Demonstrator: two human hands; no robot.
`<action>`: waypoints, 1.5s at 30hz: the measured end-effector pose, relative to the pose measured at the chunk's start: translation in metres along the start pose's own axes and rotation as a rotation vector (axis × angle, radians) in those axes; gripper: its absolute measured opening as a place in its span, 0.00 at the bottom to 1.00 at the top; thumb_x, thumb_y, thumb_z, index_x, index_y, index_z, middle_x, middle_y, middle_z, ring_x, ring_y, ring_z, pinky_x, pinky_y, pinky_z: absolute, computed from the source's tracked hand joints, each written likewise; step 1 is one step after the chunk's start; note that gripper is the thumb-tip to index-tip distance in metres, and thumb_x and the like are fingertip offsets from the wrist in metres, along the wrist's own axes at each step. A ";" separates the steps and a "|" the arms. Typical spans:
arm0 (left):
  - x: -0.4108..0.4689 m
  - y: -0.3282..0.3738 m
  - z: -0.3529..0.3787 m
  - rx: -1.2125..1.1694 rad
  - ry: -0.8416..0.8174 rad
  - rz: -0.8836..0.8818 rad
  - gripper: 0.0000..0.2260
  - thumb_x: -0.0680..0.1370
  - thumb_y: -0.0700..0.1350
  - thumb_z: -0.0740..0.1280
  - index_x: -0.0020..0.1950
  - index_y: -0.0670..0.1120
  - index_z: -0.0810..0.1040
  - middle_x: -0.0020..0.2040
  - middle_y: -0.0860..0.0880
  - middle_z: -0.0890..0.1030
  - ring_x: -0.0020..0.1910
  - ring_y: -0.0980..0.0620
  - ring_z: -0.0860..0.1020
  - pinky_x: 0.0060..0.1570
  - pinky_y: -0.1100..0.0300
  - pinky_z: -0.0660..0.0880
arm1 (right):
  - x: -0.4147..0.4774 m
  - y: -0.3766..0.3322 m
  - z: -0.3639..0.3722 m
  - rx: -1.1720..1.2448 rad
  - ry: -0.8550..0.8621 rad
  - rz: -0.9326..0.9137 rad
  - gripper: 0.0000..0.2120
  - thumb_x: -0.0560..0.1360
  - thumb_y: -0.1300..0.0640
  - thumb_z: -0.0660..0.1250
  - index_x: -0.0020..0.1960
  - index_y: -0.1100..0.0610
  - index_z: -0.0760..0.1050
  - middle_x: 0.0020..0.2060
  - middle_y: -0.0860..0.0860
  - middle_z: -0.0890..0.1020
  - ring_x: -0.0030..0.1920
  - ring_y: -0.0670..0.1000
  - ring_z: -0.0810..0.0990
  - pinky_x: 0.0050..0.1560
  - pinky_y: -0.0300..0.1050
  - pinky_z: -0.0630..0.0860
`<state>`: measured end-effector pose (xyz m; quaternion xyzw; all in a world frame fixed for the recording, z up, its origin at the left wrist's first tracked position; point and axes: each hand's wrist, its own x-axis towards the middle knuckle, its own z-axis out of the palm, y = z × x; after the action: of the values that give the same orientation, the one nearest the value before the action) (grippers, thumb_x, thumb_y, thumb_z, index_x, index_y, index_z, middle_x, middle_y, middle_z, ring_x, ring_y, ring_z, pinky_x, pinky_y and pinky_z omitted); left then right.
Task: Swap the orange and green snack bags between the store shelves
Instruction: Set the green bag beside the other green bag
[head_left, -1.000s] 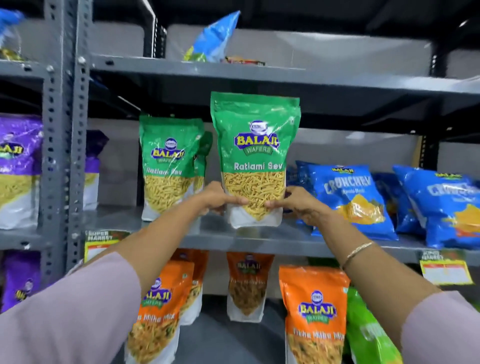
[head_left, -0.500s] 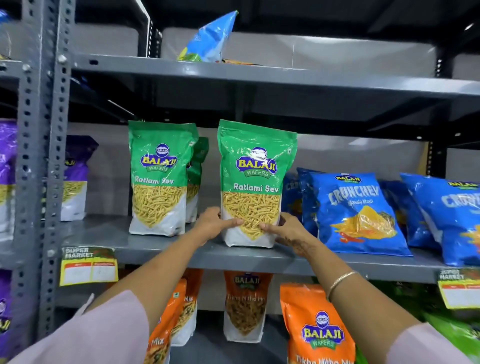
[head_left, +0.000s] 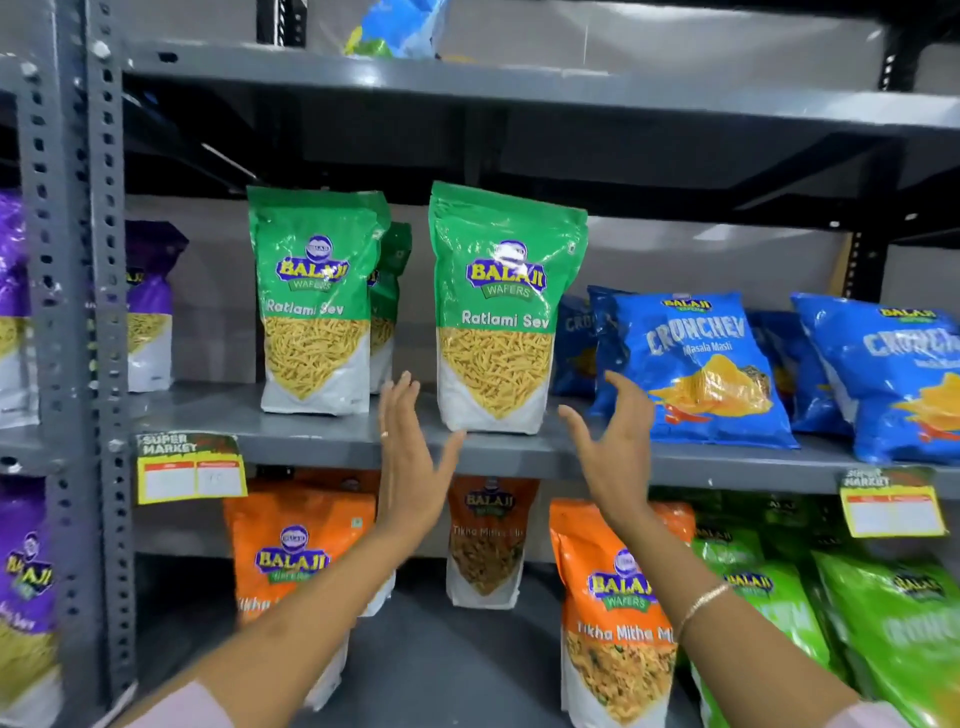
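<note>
A green Ratlami Sev bag (head_left: 501, 312) stands upright on the middle shelf (head_left: 332, 441), slightly tilted. My left hand (head_left: 410, 457) is open just left of its base, fingers spread, not touching it. My right hand (head_left: 613, 447) is open just right of it, also apart from it. A second green bag (head_left: 314, 301) stands further left with another green bag (head_left: 387, 301) behind it. Orange Tikha Mitha Mix bags (head_left: 291, 551) (head_left: 488, 540) (head_left: 618, 618) stand on the shelf below.
Blue Crunchex bags (head_left: 691, 364) fill the middle shelf to the right. Light green bags (head_left: 893, 634) sit at lower right, purple bags (head_left: 148, 306) at the left beyond the grey upright post (head_left: 78, 312). Yellow price tags (head_left: 189, 470) hang on the shelf edge.
Both hands have let go of the green bag and pulled back, fingers spread. The bag now stands on the middle shelf by itself.
</note>
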<state>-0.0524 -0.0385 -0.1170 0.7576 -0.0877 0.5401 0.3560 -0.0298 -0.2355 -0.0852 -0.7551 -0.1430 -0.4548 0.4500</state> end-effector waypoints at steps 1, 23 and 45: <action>-0.021 -0.004 0.003 0.048 0.002 0.096 0.29 0.75 0.51 0.63 0.70 0.39 0.60 0.73 0.40 0.61 0.74 0.42 0.57 0.74 0.54 0.52 | -0.012 0.011 -0.007 -0.067 0.053 -0.048 0.31 0.71 0.45 0.65 0.68 0.60 0.63 0.67 0.58 0.70 0.68 0.54 0.63 0.71 0.42 0.56; -0.203 -0.036 0.184 -0.433 -0.978 -0.913 0.32 0.59 0.43 0.79 0.62 0.41 0.74 0.60 0.41 0.81 0.57 0.45 0.79 0.58 0.50 0.76 | -0.152 0.228 -0.054 0.168 -0.745 0.863 0.36 0.67 0.64 0.73 0.69 0.59 0.59 0.60 0.54 0.73 0.60 0.51 0.72 0.59 0.45 0.70; -0.162 -0.115 0.063 -0.151 -0.793 -0.896 0.23 0.63 0.39 0.78 0.56 0.41 0.79 0.58 0.41 0.82 0.56 0.43 0.80 0.55 0.55 0.75 | -0.180 0.154 0.078 0.197 -0.688 0.749 0.30 0.61 0.65 0.77 0.61 0.62 0.71 0.58 0.58 0.80 0.59 0.58 0.78 0.60 0.54 0.75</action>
<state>-0.0104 -0.0355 -0.3215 0.8370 0.0758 0.0061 0.5419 0.0125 -0.2229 -0.3306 -0.8143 -0.0450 0.0276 0.5780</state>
